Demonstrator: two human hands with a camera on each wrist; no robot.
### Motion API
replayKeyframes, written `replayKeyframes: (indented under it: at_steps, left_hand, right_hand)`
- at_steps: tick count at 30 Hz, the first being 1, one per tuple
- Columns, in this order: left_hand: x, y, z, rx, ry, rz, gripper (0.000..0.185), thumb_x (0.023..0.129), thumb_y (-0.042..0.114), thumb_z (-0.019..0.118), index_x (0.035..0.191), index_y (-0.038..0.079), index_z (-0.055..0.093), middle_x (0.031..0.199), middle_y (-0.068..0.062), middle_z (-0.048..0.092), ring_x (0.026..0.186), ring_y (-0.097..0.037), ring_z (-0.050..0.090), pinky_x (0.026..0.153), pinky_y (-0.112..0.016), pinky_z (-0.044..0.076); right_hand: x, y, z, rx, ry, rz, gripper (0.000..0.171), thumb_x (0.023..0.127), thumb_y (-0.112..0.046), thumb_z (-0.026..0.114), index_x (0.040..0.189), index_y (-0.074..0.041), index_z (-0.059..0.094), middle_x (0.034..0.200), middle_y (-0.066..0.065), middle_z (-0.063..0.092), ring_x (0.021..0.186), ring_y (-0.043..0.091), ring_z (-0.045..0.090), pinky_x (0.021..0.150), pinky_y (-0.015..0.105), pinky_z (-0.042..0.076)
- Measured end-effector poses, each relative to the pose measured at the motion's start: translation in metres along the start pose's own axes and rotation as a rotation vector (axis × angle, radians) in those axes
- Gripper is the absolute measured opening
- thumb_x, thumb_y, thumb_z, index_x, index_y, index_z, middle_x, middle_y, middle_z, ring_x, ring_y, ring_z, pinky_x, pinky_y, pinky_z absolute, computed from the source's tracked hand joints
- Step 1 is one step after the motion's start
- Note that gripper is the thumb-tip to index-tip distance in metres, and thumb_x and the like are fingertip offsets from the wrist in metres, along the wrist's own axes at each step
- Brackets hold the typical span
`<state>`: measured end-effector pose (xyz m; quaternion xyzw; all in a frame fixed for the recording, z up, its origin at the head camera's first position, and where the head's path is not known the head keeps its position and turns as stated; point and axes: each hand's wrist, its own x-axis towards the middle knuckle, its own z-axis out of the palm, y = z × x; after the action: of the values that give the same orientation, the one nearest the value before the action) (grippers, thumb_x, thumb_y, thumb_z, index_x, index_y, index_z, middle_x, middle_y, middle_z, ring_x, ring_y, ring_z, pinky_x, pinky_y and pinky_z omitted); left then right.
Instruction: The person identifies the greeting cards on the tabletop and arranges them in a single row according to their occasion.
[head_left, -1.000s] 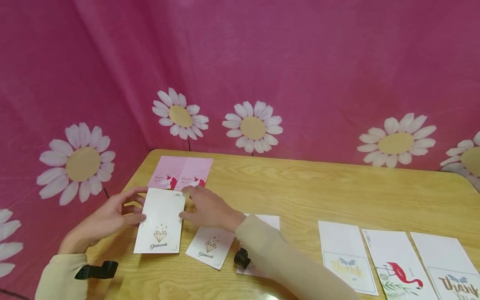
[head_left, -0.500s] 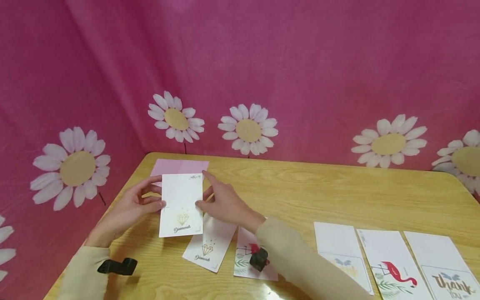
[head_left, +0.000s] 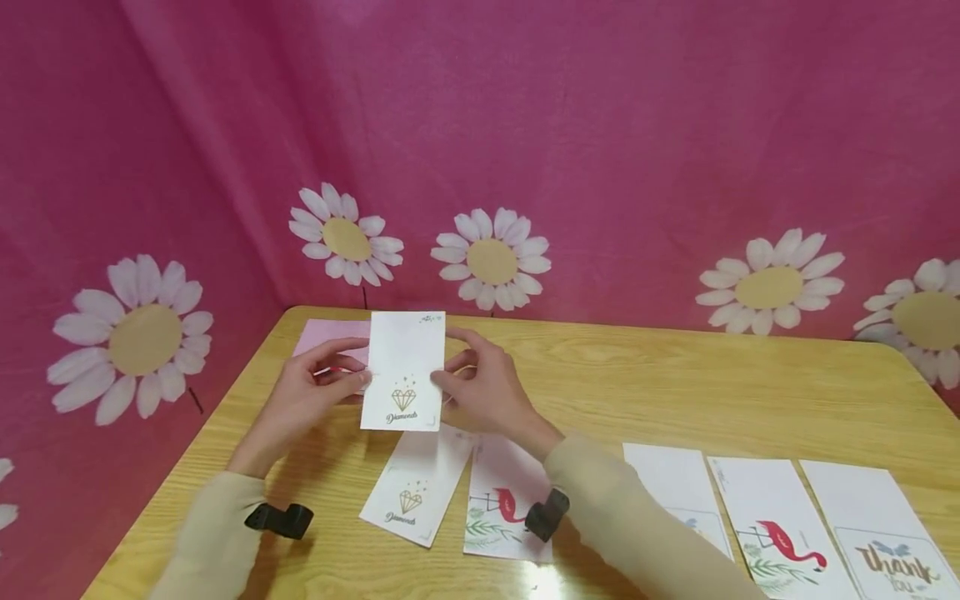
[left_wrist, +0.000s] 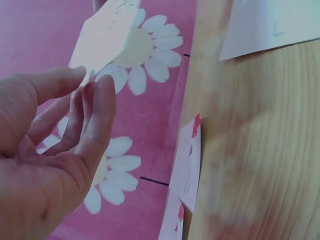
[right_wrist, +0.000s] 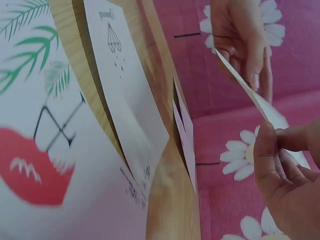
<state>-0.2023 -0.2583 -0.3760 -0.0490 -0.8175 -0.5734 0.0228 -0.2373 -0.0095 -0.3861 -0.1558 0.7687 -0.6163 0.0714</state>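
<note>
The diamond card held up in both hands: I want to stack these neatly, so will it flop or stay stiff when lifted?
The diamond card probably stays fairly stiff: pinched only at its side edges by the left hand and right hand, it stands flat. It looks thin and light, and may bow slightly, as the right wrist view hints.

Pink fabric backdrop [head_left: 600,125] (white daisy prints [head_left: 491,257]) behind light wooden table [head_left: 675,383].

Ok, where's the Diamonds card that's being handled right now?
In the head view the held Diamonds card is lifted above the table's far left part, pinched between the left hand and right hand, over the pink cards and beyond the second Diamonds card.
</note>
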Motion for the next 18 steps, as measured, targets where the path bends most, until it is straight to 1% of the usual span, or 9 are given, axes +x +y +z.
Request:
replayKeyframes:
  at_steps: [2,4,7,9,13,16,18]
  left_hand:
    - [0.002,0.000,0.004,0.028,0.008,-0.004,0.047,0.096,0.009,0.071,0.141,0.005,0.058,0.108,-0.015,0.064,0.086,-0.013,0.072,0.080,-0.037,0.064]
    - [0.005,0.000,0.009,0.066,0.029,-0.017,0.045,0.096,0.011,0.071,0.139,0.006,0.060,0.112,-0.018,0.063,0.086,-0.013,0.071,0.079,-0.036,0.064]
    - [0.010,0.002,0.015,0.125,0.048,-0.050,0.044,0.096,0.016,0.072,0.137,0.006,0.061,0.117,-0.020,0.063,0.088,-0.013,0.068,0.079,-0.035,0.064]
    - [0.013,0.003,0.019,0.150,0.045,-0.075,0.044,0.096,0.019,0.071,0.137,0.006,0.062,0.120,-0.021,0.064,0.091,-0.016,0.067,0.081,-0.034,0.063]
    - [0.020,0.005,0.028,0.168,0.034,-0.116,0.044,0.097,0.022,0.071,0.137,0.007,0.063,0.122,-0.020,0.067,0.095,-0.022,0.066,0.084,-0.034,0.062]
    - [0.026,0.007,0.034,0.178,0.068,-0.132,0.040,0.095,0.022,0.072,0.133,0.008,0.066,0.120,-0.017,0.068,0.097,-0.025,0.065,0.083,-0.032,0.061]
    - [0.029,0.008,0.038,0.177,0.079,-0.145,0.041,0.094,0.022,0.073,0.132,0.008,0.066,0.121,-0.017,0.068,0.099,-0.026,0.066,0.084,-0.034,0.061]
  right_hand:
    - [0.001,0.001,-0.003,0.035,0.020,0.010,0.064,0.090,-0.002,0.074,0.149,-0.014,0.051,0.094,0.015,0.070,0.066,0.016,0.070,0.062,0.036,0.063]
    - [0.001,0.003,-0.006,0.050,0.032,0.017,0.065,0.090,0.000,0.074,0.149,-0.014,0.051,0.094,0.015,0.069,0.064,0.017,0.069,0.062,0.036,0.063]
    - [0.002,0.005,-0.010,0.060,0.045,0.028,0.065,0.090,0.000,0.074,0.149,-0.013,0.050,0.095,0.016,0.069,0.063,0.016,0.067,0.062,0.034,0.063]
    - [0.002,0.006,-0.012,0.062,0.048,0.036,0.066,0.090,-0.001,0.074,0.150,-0.013,0.049,0.096,0.016,0.069,0.063,0.016,0.067,0.062,0.034,0.063]
    - [0.003,0.007,-0.016,0.066,0.065,0.049,0.066,0.090,-0.002,0.075,0.150,-0.013,0.049,0.097,0.016,0.069,0.065,0.016,0.067,0.063,0.033,0.063]
    - [0.005,0.009,-0.017,0.069,0.086,0.046,0.065,0.090,-0.002,0.075,0.149,-0.014,0.051,0.098,0.016,0.069,0.066,0.016,0.068,0.063,0.033,0.063]
    - [0.007,0.011,-0.019,0.069,0.110,0.043,0.066,0.089,-0.003,0.076,0.149,-0.015,0.051,0.099,0.017,0.069,0.066,0.016,0.069,0.063,0.034,0.063]
